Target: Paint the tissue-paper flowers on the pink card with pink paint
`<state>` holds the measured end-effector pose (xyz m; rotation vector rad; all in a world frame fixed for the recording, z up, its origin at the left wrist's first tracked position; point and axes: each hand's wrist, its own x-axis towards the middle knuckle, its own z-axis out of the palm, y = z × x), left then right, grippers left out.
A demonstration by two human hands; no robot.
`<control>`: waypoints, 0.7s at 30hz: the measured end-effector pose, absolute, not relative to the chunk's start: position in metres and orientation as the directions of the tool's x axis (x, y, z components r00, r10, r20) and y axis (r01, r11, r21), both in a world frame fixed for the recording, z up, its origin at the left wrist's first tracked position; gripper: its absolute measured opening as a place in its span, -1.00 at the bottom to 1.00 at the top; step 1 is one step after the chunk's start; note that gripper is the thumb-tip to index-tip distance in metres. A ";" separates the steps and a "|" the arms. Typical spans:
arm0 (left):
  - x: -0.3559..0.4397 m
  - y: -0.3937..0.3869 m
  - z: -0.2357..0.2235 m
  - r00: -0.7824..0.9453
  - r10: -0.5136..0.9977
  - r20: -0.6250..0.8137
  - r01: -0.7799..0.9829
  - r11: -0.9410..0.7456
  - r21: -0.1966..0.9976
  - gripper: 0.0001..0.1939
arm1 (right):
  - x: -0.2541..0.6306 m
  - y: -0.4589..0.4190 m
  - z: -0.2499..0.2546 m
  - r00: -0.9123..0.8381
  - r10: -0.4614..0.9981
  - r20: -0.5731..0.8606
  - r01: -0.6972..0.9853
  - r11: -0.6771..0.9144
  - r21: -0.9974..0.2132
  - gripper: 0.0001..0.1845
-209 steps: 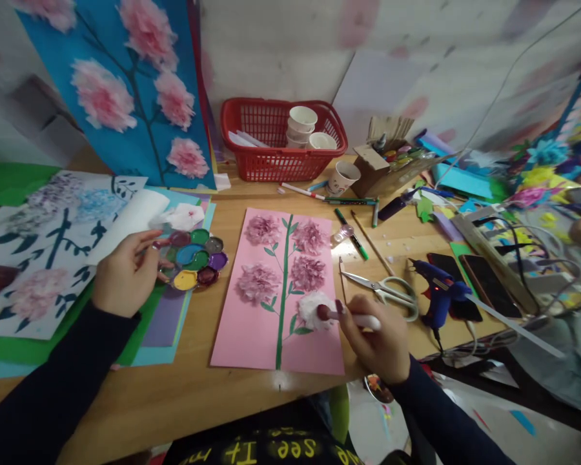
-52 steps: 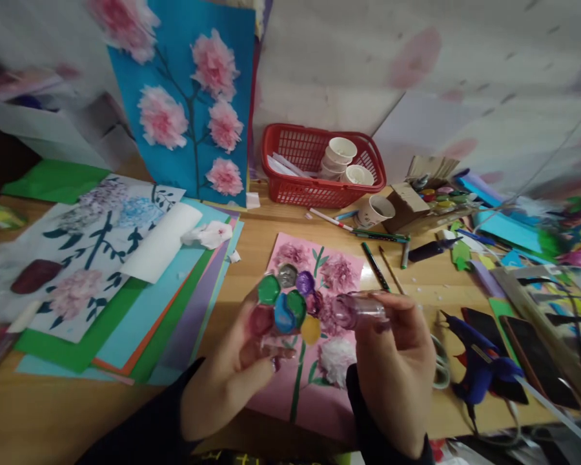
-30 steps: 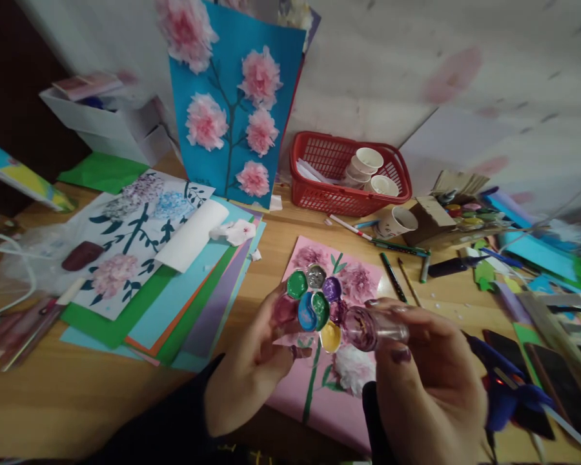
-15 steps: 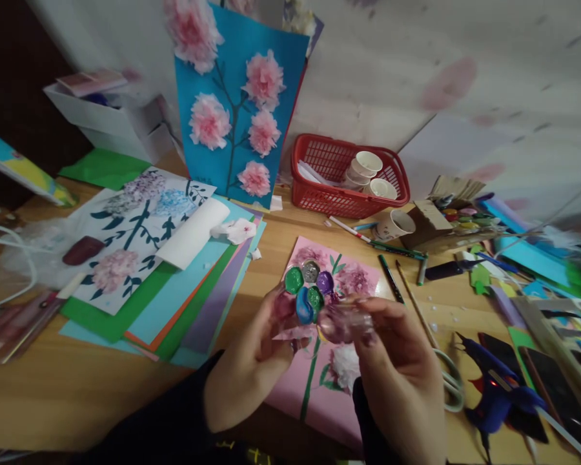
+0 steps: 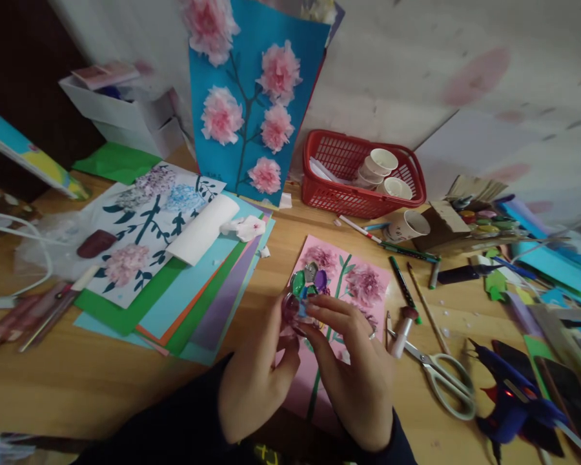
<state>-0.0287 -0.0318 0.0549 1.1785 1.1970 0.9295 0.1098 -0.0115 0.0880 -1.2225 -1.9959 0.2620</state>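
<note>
The left hand (image 5: 255,374) clamps a cluster of paint pots (image 5: 298,283) above a pink flower picture (image 5: 304,378); the right hand (image 5: 356,358) pinches the pot between both grips. Handling that pot seems the step; the next move calls for a steady left grip.

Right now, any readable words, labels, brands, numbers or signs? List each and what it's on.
None readable. Marks seen:
Blue sheet with the flowers: small dark writing near its lower left, too small and blurred.
Dark clothing at the bottom edge: yellow marks, cut off, unreadable.
Paper cup outside the basket: faint printed marks, too small to tell if they are letters.
Paint pots: no lettering seen; fingers cover part.
</note>
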 end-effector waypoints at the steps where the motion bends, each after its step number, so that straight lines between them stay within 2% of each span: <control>1: -0.029 -0.032 0.055 0.153 0.972 -0.178 0.065 0.169 0.983 -0.42 | 0.109 -0.011 0.086 -0.240 0.832 0.500 0.669 0.515 -0.536 -0.75; 5: -0.037 -0.023 0.056 0.149 0.972 -0.181 0.030 0.179 0.983 -0.42 | 0.107 -0.004 0.083 -0.243 0.848 0.471 0.652 0.502 -0.569 -0.80; 9: -0.053 -0.009 0.059 0.188 0.973 -0.131 -0.012 0.135 0.991 -0.41 | 0.102 0.012 0.089 -0.316 0.837 0.447 0.634 0.537 -0.557 -0.82; 15: -0.065 -0.006 0.066 0.145 0.989 -0.043 0.138 0.023 0.990 -0.43 | 0.086 0.020 0.093 -0.315 0.793 0.521 0.616 0.589 -0.523 -0.87; 18: -0.064 -0.010 0.064 0.090 0.994 -0.062 0.166 0.046 0.985 -0.43 | 0.081 0.020 0.089 -0.266 0.811 0.522 0.600 0.563 -0.569 -0.86; 21: -0.063 -0.011 0.062 0.060 0.995 -0.086 0.117 0.078 0.990 -0.42 | 0.081 0.021 0.087 -0.246 0.841 0.483 0.560 0.530 -0.637 -0.85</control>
